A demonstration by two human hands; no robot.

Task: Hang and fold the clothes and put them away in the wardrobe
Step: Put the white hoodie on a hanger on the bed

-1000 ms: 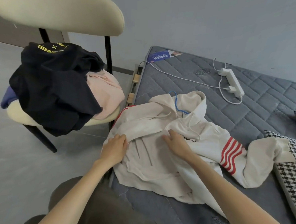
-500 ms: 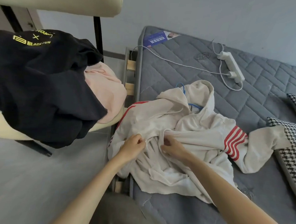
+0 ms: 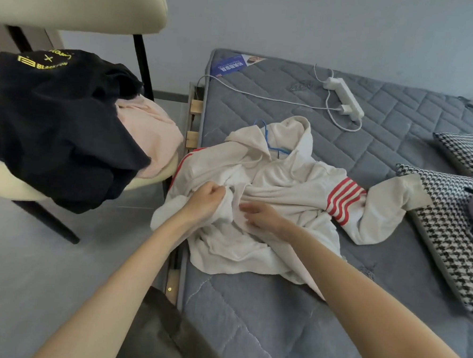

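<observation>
Now | we find the cream red-striped cotton hoodie point(image 3: 290, 179) crumpled on the grey quilted mattress point(image 3: 249, 318), left edge | left grip point(image 3: 206, 202) bunches its front; right grip point(image 3: 261, 215) touches alongside, closure unclear | thin blue wire hanger point(image 3: 266, 137) lies far of both, hoodie axis near-to-far.

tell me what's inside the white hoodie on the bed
A blue hanger: its hook and a bit of bar show at the neck of the hoodie. The rest is covered by cloth.
</observation>
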